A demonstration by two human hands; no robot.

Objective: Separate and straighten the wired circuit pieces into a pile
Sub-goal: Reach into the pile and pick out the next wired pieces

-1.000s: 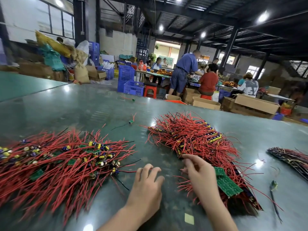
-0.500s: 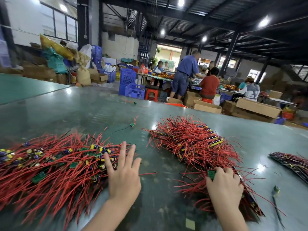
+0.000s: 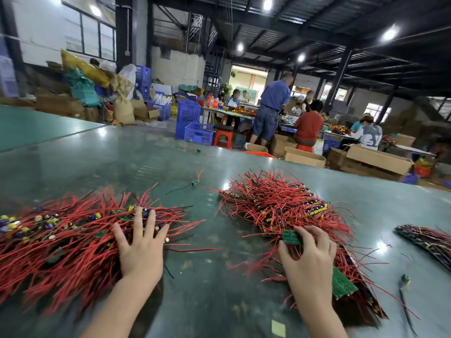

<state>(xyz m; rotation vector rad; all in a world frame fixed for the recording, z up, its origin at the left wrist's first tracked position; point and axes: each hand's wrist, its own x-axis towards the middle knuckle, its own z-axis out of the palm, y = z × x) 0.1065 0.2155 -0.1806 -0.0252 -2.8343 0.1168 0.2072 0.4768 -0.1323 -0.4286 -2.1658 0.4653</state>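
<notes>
At lower right your right hand [image 3: 308, 252] pinches a board [image 3: 291, 237]; lower left, your left hand [image 3: 140, 242] lies flat, fingers released, on the tangle [image 3: 61, 240]. Pulling may snag neighbouring wires.

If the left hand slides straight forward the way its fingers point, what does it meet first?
Probably more of the tangled pile it rests on: the left hand points across its red wires.
</notes>
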